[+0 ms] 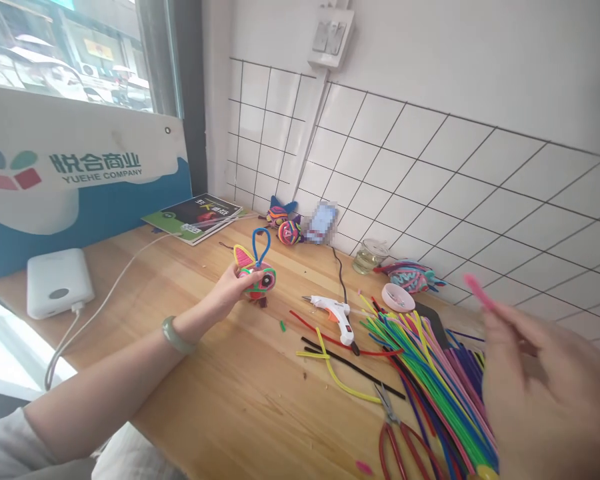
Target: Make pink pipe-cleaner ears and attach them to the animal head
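My left hand (235,285) is closed around a small colourful pipe-cleaner animal (266,280) with a round black eye, a pink ear-like piece edged in yellow and a blue loop on top. It is held just above or on the table; which one I cannot tell. Raised at the right, my right hand (545,380) pinches a short pink pipe-cleaner piece (479,292) between thumb and finger, slightly blurred. Below and left of that hand lies a thick bundle of pipe cleaners (430,373) in many colours. Red-handled scissors (393,420) lie beside the bundle.
A white glue gun (336,317) lies mid-table near loose red, black and yellow pipe cleaners. Farther back are finished pipe-cleaner figures (290,231), a phone (321,222), a glass jar (370,257) and a pink tape-like ring (398,297). A white power bank (60,283) with cable stands left.
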{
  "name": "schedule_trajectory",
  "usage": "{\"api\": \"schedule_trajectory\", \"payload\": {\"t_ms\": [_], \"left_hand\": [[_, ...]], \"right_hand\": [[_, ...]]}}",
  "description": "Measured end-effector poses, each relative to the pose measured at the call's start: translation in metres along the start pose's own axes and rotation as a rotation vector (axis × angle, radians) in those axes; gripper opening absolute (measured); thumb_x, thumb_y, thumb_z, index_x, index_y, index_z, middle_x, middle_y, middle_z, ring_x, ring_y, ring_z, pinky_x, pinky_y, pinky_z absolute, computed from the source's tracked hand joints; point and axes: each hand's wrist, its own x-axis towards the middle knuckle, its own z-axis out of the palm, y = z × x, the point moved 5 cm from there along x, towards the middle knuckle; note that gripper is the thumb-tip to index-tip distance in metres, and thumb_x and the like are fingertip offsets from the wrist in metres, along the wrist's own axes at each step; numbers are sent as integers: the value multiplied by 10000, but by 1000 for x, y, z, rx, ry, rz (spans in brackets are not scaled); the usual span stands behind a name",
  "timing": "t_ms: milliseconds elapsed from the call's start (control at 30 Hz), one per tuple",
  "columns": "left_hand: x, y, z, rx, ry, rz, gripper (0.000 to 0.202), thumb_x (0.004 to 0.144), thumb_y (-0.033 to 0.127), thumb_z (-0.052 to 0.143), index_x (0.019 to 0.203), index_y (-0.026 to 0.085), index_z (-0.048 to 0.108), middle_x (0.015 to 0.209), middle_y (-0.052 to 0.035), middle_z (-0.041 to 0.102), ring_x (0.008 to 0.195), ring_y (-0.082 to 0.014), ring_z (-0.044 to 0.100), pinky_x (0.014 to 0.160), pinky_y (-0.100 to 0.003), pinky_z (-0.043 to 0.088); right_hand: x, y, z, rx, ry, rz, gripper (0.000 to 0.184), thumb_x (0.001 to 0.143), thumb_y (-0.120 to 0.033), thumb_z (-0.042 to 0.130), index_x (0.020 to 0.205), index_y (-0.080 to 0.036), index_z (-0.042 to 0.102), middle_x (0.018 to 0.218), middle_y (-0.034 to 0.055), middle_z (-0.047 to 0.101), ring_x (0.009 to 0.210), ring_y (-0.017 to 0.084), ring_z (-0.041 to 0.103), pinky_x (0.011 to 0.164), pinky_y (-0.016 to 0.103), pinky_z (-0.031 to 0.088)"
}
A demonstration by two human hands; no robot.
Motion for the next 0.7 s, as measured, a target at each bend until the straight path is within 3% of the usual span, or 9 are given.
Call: {"api": "schedule_trajectory", "payload": {"t_ms": [100, 200, 433, 567, 700], "left_hand": [[2, 6, -1, 40, -32, 69, 458, 639, 352, 663, 1017, 156, 494, 1003, -95, 605, 844, -214, 608, 712, -355, 506], [4, 9, -2, 148, -53, 137, 503, 602, 342, 688, 1023, 152, 488, 1016, -97, 606, 885, -221, 595, 760, -355, 483], [11, 3, -9, 481, 2, 196, 748, 527, 354, 717, 1185, 190, 402, 953, -46, 634, 872, -226, 594, 790, -349, 451], [15, -1, -13, 428, 0, 147, 572, 563, 408, 688, 1042, 160, 497, 903, -57, 649, 812, -223, 613, 710, -327, 480], [20, -3, -18, 286, 24, 128, 524, 577, 431, 681, 979, 139, 513, 930, -92, 641, 816, -223, 616, 698, -335, 487]], "right_hand": [[5, -12, 12, 18, -57, -57, 270, 755, -159, 569, 1013, -234, 589, 850, 61, 648, 774, 225, 585, 766, 339, 432], [2, -23, 32, 193, -240, -77, 175, 803, -229, 500, 952, -210, 591, 839, 52, 641, 760, 203, 580, 754, 338, 432], [-20, -39, 73, 326, -527, -189, 212, 848, -271, 414, 898, -207, 610, 841, 57, 654, 771, 197, 592, 725, 338, 441], [-24, -49, 78, 321, -598, -173, 220, 851, -241, 403, 911, -204, 612, 850, 63, 654, 771, 193, 596, 701, 328, 451], [-27, -55, 82, 314, -617, -192, 224, 848, -245, 402, 892, -211, 619, 840, 60, 659, 770, 193, 600, 658, 309, 460]]}}
